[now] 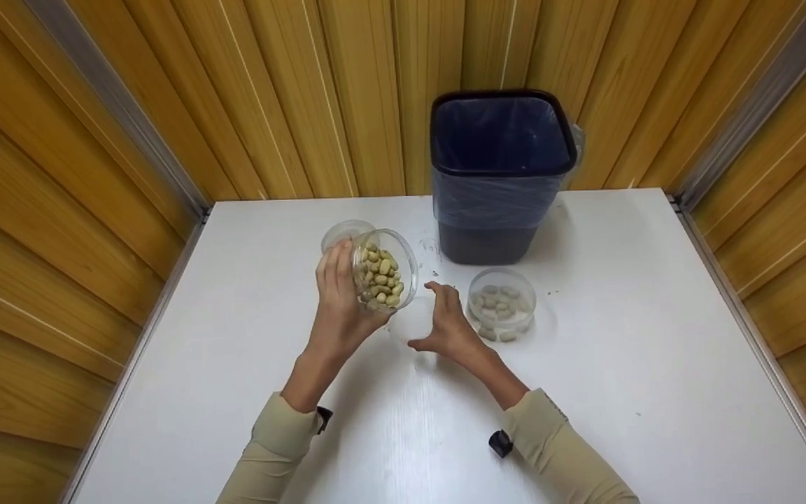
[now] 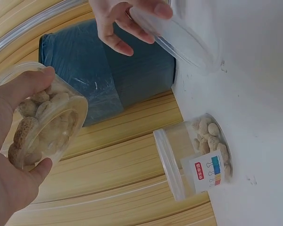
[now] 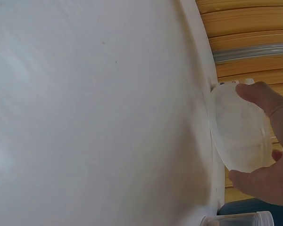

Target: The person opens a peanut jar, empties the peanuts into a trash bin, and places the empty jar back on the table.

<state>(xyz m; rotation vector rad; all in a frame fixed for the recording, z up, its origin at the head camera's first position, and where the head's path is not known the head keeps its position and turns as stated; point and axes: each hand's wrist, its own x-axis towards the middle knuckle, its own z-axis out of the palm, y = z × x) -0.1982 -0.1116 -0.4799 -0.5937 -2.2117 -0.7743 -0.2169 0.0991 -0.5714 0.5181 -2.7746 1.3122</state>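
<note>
My left hand (image 1: 343, 297) grips a clear round plastic jar (image 2: 61, 127) that holds peanuts (image 1: 380, 276). The jar is tilted, its mouth toward the right. Beside it, my right hand (image 1: 455, 325) holds a clear plastic container (image 3: 240, 127) low at the table, fingers on one side and thumb on the other; no contents show inside. Behind the left hand stands another clear jar (image 2: 193, 160), with a label and peanuts in its lower part. To the right of my right hand is a further round container (image 1: 502, 297) with peanuts.
A dark bin (image 1: 490, 245) lined with a bluish bag stands at the back of the white table (image 1: 655, 350). Wooden panels (image 1: 347, 84) enclose the back and sides. Small dark specks (image 1: 434, 273) lie near the bin.
</note>
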